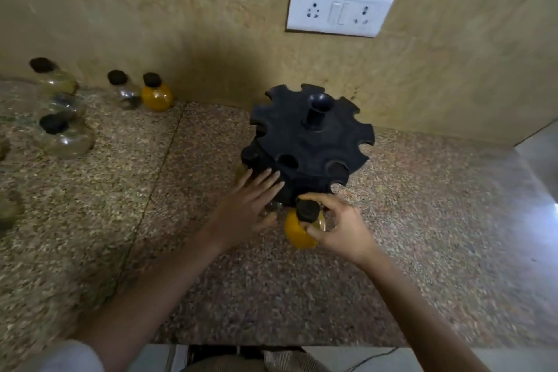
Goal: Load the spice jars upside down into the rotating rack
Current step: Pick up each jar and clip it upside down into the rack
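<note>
Right hand [338,226] pinches a yellow jar [297,231], cap up, beside the rack [311,142]. Left hand [250,205] is spread flat against the rack, holding nothing. Several jars [65,136] wait on the counter [422,220]; loading looks mostly undone.

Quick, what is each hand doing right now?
Left hand: open, fingers spread flat against the black rack, holding nothing.
Right hand: closed around a yellow spice jar with a black cap.

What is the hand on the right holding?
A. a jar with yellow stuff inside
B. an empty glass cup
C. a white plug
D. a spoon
A: the right hand grips a yellow-filled jar with a black cap, just in front of the black rack.
</note>
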